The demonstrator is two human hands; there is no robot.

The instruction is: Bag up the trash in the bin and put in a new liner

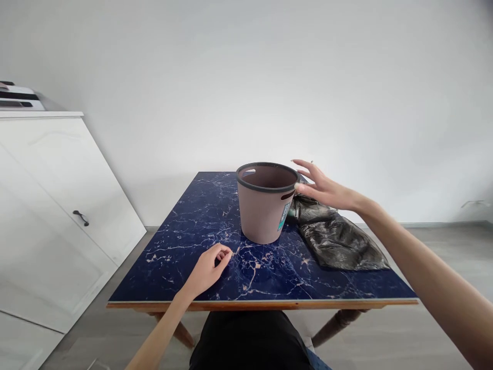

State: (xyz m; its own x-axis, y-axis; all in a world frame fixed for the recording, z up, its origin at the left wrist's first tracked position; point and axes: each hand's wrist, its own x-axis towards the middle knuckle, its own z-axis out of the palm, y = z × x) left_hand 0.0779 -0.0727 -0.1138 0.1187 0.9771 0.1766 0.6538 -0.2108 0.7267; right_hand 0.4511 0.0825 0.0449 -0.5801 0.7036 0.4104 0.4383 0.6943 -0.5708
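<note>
A mauve-grey plastic trash can (259, 216) with a dark rim stands upright on the table. It has handle slots near the top and a teal label on its right side. My right hand (318, 186) is at the right of the rim, fingers spread, the thumb close to the slot; whether it touches cannot be made out. My left hand (211, 264) rests on the tabletop, left of and nearer than the can, with its fingers curled in and nothing visible in them. Black plastic bags (342, 241) lie crumpled right of the can, partly under my right arm.
The table (185, 221) has a blue marble-patterned top and a wooden edge. A white cabinet (57, 205) with a dark handle stands on the left, bearing a black-and-white object (19, 97). Behind the table is a pale wall (239, 82).
</note>
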